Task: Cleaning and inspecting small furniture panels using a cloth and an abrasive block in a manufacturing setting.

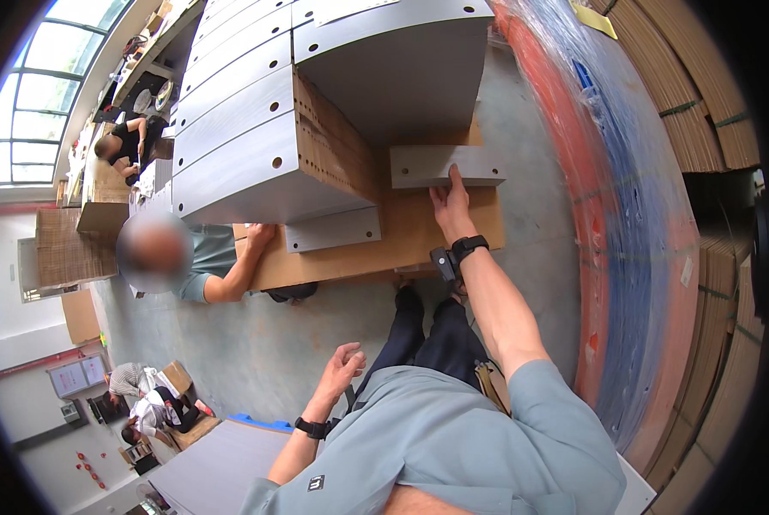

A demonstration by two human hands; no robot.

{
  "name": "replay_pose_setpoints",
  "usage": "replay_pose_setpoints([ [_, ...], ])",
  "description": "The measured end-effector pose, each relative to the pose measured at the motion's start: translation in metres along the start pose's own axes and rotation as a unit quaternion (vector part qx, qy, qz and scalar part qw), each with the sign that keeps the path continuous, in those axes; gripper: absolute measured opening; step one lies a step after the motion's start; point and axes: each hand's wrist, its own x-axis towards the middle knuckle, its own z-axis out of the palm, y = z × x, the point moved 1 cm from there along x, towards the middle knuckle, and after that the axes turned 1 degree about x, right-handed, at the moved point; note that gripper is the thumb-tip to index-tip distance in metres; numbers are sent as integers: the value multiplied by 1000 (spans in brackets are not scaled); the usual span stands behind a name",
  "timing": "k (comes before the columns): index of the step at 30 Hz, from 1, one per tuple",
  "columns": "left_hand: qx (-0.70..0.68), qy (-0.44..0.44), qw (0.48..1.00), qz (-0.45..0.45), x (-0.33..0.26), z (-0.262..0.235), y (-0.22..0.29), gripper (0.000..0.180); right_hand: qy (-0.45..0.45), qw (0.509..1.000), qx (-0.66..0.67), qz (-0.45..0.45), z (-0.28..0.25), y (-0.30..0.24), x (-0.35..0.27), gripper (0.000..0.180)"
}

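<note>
At the far left, one gridded window (45, 90) stands beyond one person in black (130, 142), and two more people (157, 403) are down at the left, well apart from the work. Next comes one co-worker in a blue-green shirt (213, 262), one hand (260, 235) resting at the left end of the brown surface (453, 225). Grey panels with round holes (239, 163) are ranged side by side over the far part of this surface; they run out of view, so their full number cannot be told. Of short grey panels, two show, each with two holes: the left short panel (333, 230) lies on the surface just beside the large ones, near the co-worker's hand. The wearer's left hand (342, 366) hangs free on the near side, its fingers loosely curled, released and holding nothing. Further right, the second short panel (432, 168) is at the right end of the surface, and the right hand (455, 210) grasps its near edge, one digit laid over its face and the other fingers at its lower edge. One black band circles each wrist. At the right stand one red bundle (560, 129) and one blue bundle (629, 257) in clear wrap, then tied stacks of brown cardboard (659, 77).
</note>
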Motion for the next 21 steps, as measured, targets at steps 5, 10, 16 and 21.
replay_pose_setpoints([
  [5, -9, 42, 999, 3, 3, -17, -2, 54, 21, 999, -45, -24, 17, 19, 27, 53],
  [10, -1, 56, 998, -7, 7, -31, 3, 54, 10, 998, -52, -46, 27, 33, 39, 64],
  [16, 14, 47, 999, -3, 19, -43, 11, 55, 31, 993, -102, -48, 35, 39, 44, 67],
  [21, 68, 29, 997, 28, 38, -54, 16, 54, 11, 991, -125, -39, 38, 28, 45, 72],
])
